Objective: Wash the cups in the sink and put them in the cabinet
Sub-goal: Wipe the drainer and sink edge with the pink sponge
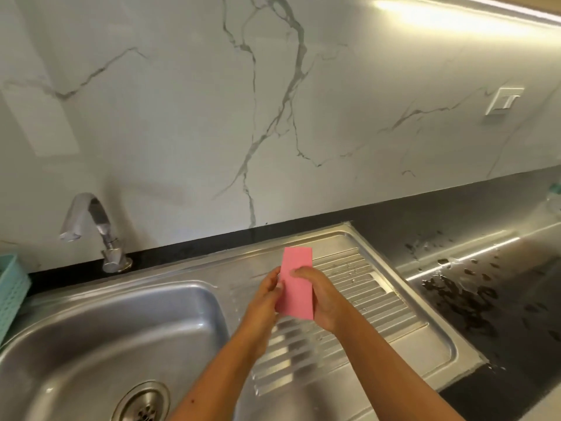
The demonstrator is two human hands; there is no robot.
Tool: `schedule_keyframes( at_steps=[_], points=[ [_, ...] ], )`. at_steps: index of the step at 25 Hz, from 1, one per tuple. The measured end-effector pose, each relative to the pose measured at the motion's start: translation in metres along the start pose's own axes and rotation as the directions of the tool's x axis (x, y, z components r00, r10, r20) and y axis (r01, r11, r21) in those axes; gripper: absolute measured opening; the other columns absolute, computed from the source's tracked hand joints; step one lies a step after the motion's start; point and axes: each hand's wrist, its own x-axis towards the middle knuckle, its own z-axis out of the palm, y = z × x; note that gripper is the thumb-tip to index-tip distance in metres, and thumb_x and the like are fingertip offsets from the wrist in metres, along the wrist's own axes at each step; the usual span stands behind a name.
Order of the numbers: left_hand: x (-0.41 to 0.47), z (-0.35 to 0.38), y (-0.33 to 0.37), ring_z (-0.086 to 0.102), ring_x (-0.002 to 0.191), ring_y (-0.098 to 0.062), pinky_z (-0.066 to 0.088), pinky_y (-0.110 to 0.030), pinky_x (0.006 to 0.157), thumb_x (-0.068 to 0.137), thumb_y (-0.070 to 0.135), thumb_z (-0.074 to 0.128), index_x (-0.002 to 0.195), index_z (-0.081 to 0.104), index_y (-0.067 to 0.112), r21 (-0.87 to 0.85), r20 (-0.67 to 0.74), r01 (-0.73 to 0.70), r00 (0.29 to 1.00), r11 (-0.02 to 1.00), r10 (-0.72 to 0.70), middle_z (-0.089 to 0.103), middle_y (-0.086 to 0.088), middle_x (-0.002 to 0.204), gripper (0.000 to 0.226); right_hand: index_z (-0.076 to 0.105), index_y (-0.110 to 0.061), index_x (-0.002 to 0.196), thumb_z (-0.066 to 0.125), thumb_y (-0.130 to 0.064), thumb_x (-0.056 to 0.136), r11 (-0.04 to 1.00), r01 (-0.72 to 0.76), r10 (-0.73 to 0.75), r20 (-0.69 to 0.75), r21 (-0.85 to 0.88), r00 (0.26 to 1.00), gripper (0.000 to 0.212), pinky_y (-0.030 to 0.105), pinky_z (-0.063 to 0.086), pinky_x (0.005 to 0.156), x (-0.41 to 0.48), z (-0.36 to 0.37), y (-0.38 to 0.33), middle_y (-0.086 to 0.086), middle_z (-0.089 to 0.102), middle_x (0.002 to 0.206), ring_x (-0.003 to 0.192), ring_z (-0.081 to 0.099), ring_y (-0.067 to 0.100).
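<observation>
Two bare forearms reach in from the lower edge and meet above the ribbed drainboard point(379, 305). The left hand point(267, 296) and the right hand point(321, 302) hold one pink sponge point(297, 284), a flat rectangle standing on end between them. The left fingers point(274, 282) are curled against its left edge and the right fingers point(303, 272) are wrapped over its right edge, so both hands are clamped on the sponge, which hangs clear of the steel below it.

To the left of the hands lies the steel sink point(106, 329), its bowl wet and shining, with the round drain point(142, 402) at the bottom near the lower edge of the view. Sink and drainboard are one steel piece set into a dark desk point(501, 344), whose surface to the right is spotted with water drops point(455, 296).

Behind the bowl a chrome faucet point(91, 226) stands at the back rim, its spout bent towards the left. A teal slatted basket point(12, 293) shows at the left edge, beside the sink.

Farther back rises a white marble backsplash point(182, 117) with grey veins. A white wall switch point(504, 101) sits on it at the right, and a light strip point(455, 13) glows along the top right corner.
</observation>
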Motion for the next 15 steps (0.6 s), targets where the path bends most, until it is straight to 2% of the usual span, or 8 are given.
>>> schedule_keyframes(
  at_steps=[2,3,5,8,9,11,13,15],
  points=[
    [0.013,0.022,-0.005,0.053,0.115,-0.014,0.049,-0.035,0.095,0.103,0.019,0.036,0.133,0.044,0.03,0.053,0.031,-0.009,1.0,0.999,0.008,0.055,0.005,0.129,0.033,0.062,-0.006,0.108,0.064,-0.03,0.086,0.998,-0.016,0.019,-0.047,0.066,0.999,0.032,0.047,0.05,0.086,0.007,-0.015,-0.002,0.017,0.063,0.097,0.091,0.059,0.032],
    [0.019,0.031,-0.007,0.052,0.117,-0.014,0.047,-0.033,0.095,0.103,0.018,0.035,0.136,0.042,0.028,0.09,0.034,-0.003,0.999,0.996,0.0,0.054,0.004,0.132,0.035,0.06,-0.006,0.112,0.063,-0.031,0.087,0.995,-0.024,0.033,-0.09,0.094,0.995,0.035,0.047,0.051,0.082,0.013,-0.024,-0.002,0.017,0.063,0.097,0.09,0.06,0.031],
    [0.033,0.046,-0.007,0.053,0.114,-0.013,0.047,-0.023,0.088,0.104,0.017,0.034,0.136,0.044,0.026,0.164,0.018,0.015,1.0,0.986,-0.018,0.054,0.004,0.13,0.035,0.056,-0.01,0.122,0.064,-0.031,0.085,0.983,-0.019,0.045,-0.141,0.184,0.989,0.043,0.045,0.055,0.075,0.026,-0.041,-0.002,0.018,0.063,0.1,0.091,0.062,0.032],
    [0.058,0.064,-0.003,0.056,0.105,-0.003,0.046,-0.014,0.076,0.104,0.019,0.035,0.124,0.051,0.031,0.228,0.004,0.003,1.0,0.974,-0.004,0.059,0.008,0.122,0.029,0.06,-0.009,0.115,0.065,-0.035,0.083,0.979,-0.057,0.078,-0.099,0.196,0.992,0.041,0.043,0.053,0.078,0.044,-0.061,-0.017,0.016,0.063,0.095,0.09,0.062,0.03],
    [0.068,0.07,-0.002,0.055,0.107,-0.001,0.046,-0.013,0.076,0.103,0.02,0.036,0.124,0.052,0.033,0.254,0.009,-0.01,1.0,0.967,0.008,0.059,0.009,0.124,0.029,0.061,-0.007,0.111,0.065,-0.034,0.084,0.983,-0.074,0.088,-0.077,0.17,0.993,0.039,0.043,0.052,0.08,0.051,-0.069,-0.024,0.016,0.063,0.094,0.091,0.062,0.03],
    [0.087,0.083,-0.001,0.052,0.115,-0.003,0.046,-0.012,0.081,0.102,0.017,0.039,0.129,0.047,0.037,0.32,0.048,-0.054,0.998,0.946,0.041,0.053,0.012,0.131,0.035,0.057,-0.002,0.12,0.063,-0.023,0.087,0.979,-0.099,0.108,-0.045,0.178,0.993,0.039,0.046,0.052,0.081,0.064,-0.088,-0.037,0.02,0.063,0.103,0.099,0.061,0.034],
    [0.103,0.091,-0.002,0.04,0.132,-0.013,0.044,-0.026,0.099,0.097,0.013,0.048,0.137,0.036,0.04,0.408,0.042,-0.058,0.998,0.911,0.044,0.037,0.014,0.14,0.05,0.047,-0.002,0.132,0.055,-0.014,0.092,0.983,-0.042,0.052,-0.047,0.179,0.998,0.043,0.044,0.054,0.072,0.079,-0.112,-0.051,0.023,0.057,0.118,0.099,0.06,0.035],
    [0.114,0.091,-0.006,0.016,0.145,-0.021,0.027,-0.043,0.115,0.095,0.018,0.053,0.145,0.028,0.037,0.531,-0.1,0.027,0.994,0.847,0.031,0.02,0.007,0.154,0.059,0.037,-0.011,0.143,0.047,-0.013,0.097,0.995,0.05,-0.06,-0.117,-0.084,0.991,0.048,0.038,0.055,0.067,0.096,-0.137,-0.07,0.015,0.046,0.138,0.093,0.058,0.027]
  ],
)
